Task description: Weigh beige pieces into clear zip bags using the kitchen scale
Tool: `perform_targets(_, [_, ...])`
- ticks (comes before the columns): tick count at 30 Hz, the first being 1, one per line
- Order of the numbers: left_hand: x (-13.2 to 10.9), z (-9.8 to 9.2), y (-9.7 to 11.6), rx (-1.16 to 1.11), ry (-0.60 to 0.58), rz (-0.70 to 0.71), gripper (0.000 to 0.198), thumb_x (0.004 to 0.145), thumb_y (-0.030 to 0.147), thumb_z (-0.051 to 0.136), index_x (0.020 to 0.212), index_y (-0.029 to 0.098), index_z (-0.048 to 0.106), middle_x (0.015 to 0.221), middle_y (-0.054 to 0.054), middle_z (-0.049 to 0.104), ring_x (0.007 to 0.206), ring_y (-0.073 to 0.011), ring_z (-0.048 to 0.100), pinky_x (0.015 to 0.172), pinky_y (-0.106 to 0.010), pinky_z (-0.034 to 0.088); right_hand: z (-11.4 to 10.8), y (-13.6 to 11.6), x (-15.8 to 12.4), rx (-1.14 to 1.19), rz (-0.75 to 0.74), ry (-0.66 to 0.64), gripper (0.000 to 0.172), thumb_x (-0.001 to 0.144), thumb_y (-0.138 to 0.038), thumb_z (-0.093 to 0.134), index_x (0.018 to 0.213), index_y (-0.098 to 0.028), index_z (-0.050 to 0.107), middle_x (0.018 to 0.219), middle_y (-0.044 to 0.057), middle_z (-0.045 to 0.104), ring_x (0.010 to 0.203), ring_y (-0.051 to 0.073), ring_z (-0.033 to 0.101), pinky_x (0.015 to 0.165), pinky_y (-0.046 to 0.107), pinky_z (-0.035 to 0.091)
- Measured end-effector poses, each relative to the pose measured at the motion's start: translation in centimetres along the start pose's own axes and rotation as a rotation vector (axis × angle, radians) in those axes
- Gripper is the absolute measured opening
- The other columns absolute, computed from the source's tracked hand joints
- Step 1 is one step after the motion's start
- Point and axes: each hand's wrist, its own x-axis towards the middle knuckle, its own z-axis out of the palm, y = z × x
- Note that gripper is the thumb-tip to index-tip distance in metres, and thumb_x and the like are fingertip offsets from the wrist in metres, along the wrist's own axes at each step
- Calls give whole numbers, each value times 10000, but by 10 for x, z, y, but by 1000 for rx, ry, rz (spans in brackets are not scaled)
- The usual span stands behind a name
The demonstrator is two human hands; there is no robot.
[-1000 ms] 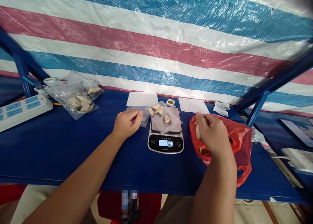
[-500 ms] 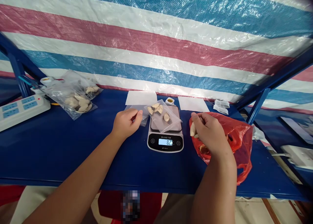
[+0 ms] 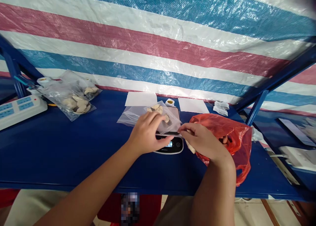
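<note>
A digital kitchen scale (image 3: 174, 149) stands mid-table, its display partly covered by my left hand. On its pan lies a clear plastic bag (image 3: 174, 124) with several pale, dark-edged dried slices (image 3: 158, 108) in it. My left hand (image 3: 148, 130) is over the bag and the scale's left side, thumb and fingers apart; its fingertips are near a single slice (image 3: 167, 119). At the scale's right edge, my right hand (image 3: 198, 138) is closed around a long pale dried slice (image 3: 190, 147). Its fingertips meet the bag's right corner; whether they pinch it I cannot tell.
A red plastic bag (image 3: 243, 133) with brownish pieces lies open at right. Clear bags of pale slices (image 3: 80, 104) and a power strip (image 3: 23, 109) are at left. Behind the scale are white papers (image 3: 141, 98) and a small white cup (image 3: 170, 102); small packets (image 3: 221, 107) lie back right.
My left hand has moved right from beside the scale onto the bag, and its fingers have opened. My right hand has come left from the red bag to the scale, carrying the pale slice.
</note>
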Motion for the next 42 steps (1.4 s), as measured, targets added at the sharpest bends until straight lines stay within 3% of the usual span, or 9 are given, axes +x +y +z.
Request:
perform_targets(3, [5,9,6,4,-121,-64,396,879,390,666,1222,205,594,1278,-147,691,1182,-348,629,962,-504,483,4,-6,-1,26,-51,-6,274,934,-266,564,1084,-277,792,576,-65,563,503,147,511,534,282,357])
perform_targets(6, [4,14,-2,-87,-206,-121,334,894,258,589,1226,225,585,1220,-104,718,1138,-316,649,953,-496,466,11,-9,3,24,-136,66,333,948,-262,562,1193,-261,787,569,-62,573,490,144,491,563,286,387])
perform_targets(11, [0,17,-8,-136,-201,-163,337,893,190,545,1227,213,586,1183,-96,726,1107,-297,659,916,-475,444,22,-12,12,-10,-209,207,321,957,-292,614,1245,-277,755,705,-30,668,573,154,531,623,291,428])
perform_targets(19, [1,20,-4,-287,-132,-140,139,923,144,482,985,219,582,898,-40,688,872,-206,630,860,-397,489,36,-25,18,-333,-114,218,86,940,-263,629,969,-239,706,770,32,688,655,188,546,617,298,341])
perform_targets(25, [0,21,-3,-371,-124,-128,137,922,138,512,1009,223,576,962,-53,703,889,-197,641,843,-374,516,45,-25,22,-454,-96,303,84,908,-185,577,914,-206,658,803,76,668,704,202,546,605,300,269])
perform_targets(31, [-2,24,-4,-312,-74,-144,54,960,189,543,1001,218,563,1248,-131,709,1182,-261,663,1012,-459,513,47,-26,23,-443,-100,318,90,906,-152,559,844,-190,612,783,69,625,704,191,506,626,309,280])
perform_targets(33, [-2,24,-4,-324,-93,-155,50,966,191,538,999,220,563,1174,-115,734,1121,-252,679,1006,-468,513,46,-27,23,-419,-119,316,129,928,-147,534,822,-192,592,783,66,620,703,186,497,635,312,283])
perform_targets(38, [-1,22,-3,-365,-109,-183,71,972,191,523,1000,220,581,1010,-71,727,874,-192,656,815,-383,521,45,-28,22,-355,-158,361,192,934,-135,511,759,-214,523,763,55,618,697,179,498,646,318,280])
perform_targets(42, [0,22,-3,-375,-94,-160,103,940,155,546,1017,219,567,1186,-102,697,1033,-214,671,832,-374,529,43,-30,21,-304,-145,376,226,952,-155,502,738,-227,488,736,53,619,673,178,491,662,321,293])
